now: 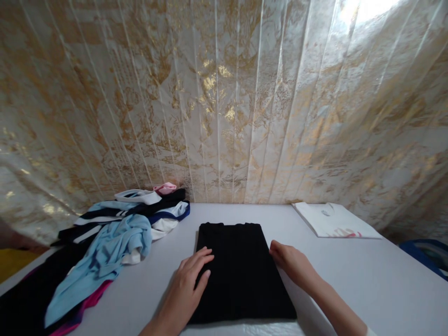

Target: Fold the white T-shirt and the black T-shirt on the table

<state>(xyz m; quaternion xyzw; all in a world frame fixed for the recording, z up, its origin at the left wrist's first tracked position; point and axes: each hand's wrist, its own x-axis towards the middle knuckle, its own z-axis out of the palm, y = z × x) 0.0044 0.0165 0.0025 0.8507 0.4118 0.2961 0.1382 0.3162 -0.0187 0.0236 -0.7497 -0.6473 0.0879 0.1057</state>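
Observation:
A black T-shirt [241,275], folded into a neat rectangle, lies flat on the white table in front of me, its neckline at the far edge. My left hand [191,280] rests on the shirt's left side, fingers spread and flat. At the opposite edge, my right hand [289,261] has its fingers curled together in a pinch against the fabric. Its fingertips are partly hidden, but they appear to grip the shirt's right edge.
Left on the table [168,261] is a loose heap of clothes, with a light blue garment [115,247] on top. A folded white T-shirt [332,217] lies at the back right. Another person's arm [17,238] shows at the left edge. Behind hangs a shiny gold-patterned sheet [227,116].

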